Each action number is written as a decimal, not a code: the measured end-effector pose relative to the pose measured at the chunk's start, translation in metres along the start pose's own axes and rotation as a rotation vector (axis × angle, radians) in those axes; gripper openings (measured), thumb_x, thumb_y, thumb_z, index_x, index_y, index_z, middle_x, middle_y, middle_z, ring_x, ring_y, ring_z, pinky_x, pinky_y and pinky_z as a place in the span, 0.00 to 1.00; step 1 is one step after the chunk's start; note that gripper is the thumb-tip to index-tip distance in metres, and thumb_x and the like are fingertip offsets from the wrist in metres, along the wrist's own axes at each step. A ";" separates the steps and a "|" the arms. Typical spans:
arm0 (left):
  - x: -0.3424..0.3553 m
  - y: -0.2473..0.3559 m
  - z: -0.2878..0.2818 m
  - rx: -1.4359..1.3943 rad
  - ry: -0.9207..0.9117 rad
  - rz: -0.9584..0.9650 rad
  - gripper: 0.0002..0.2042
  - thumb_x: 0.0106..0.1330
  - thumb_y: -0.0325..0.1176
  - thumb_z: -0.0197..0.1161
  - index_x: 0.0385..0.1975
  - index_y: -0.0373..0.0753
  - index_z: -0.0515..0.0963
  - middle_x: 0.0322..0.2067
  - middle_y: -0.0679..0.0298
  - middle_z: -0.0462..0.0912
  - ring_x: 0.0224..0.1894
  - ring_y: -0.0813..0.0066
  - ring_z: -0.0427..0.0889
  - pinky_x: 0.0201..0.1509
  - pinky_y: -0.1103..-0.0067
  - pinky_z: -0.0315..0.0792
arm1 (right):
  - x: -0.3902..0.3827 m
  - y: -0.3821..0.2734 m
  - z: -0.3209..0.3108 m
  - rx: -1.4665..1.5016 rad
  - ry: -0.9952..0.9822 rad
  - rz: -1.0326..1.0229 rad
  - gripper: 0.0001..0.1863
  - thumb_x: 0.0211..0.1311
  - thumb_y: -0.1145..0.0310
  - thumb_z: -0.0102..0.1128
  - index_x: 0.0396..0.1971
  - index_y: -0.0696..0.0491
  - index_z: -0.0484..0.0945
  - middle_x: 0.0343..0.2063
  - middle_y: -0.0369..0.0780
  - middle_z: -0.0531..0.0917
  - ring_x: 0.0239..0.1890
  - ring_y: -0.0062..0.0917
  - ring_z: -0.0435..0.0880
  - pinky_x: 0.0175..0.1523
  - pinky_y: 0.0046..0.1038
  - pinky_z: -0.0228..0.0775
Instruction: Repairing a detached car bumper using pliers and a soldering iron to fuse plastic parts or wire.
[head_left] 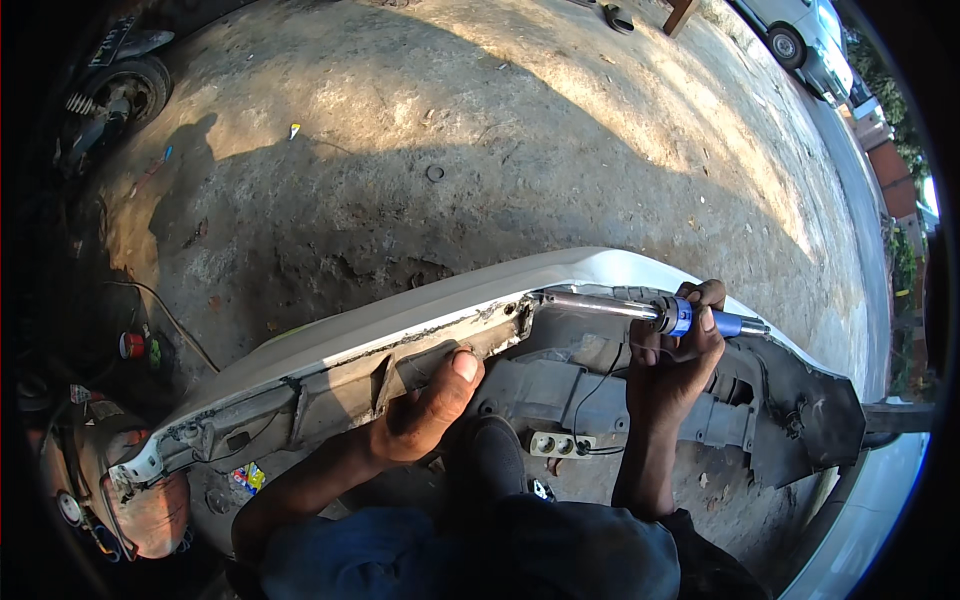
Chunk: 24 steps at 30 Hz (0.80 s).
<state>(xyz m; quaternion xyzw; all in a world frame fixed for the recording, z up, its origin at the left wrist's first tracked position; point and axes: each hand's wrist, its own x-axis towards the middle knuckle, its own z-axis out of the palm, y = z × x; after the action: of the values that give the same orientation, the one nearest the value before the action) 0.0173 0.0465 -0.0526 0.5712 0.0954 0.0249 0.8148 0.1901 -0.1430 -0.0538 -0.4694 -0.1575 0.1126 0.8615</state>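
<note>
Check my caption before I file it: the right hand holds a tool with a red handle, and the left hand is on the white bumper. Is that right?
No: the head view shows the handle is blue, not red. The right hand holds the tool, and the left hand is on the white bumper.

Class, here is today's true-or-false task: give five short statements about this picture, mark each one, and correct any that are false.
1. The right hand grips a blue-handled tool. True.
2. The left hand holds a hammer. False: the left hand is at the inner side of the white bumper, and no hammer shows in it.
3. A car shows at the upper right. True.
4. The power strip lies left of both forearms. False: the power strip shows between them.
5. A wheel shows at the upper left. True.
</note>
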 end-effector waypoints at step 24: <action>-0.003 0.006 0.000 -0.054 -0.070 -0.113 0.24 0.74 0.38 0.49 0.66 0.34 0.63 0.62 0.57 0.68 0.65 0.71 0.66 0.71 0.72 0.59 | -0.003 -0.002 -0.003 -0.010 0.030 0.026 0.15 0.66 0.57 0.57 0.38 0.51 0.63 0.35 0.34 0.69 0.15 0.14 0.63 0.19 0.17 0.53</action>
<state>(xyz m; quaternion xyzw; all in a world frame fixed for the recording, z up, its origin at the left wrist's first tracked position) 0.0144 0.0482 -0.0462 0.5433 0.0982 -0.0385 0.8329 0.1882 -0.1475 -0.0544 -0.4774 -0.1389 0.1160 0.8598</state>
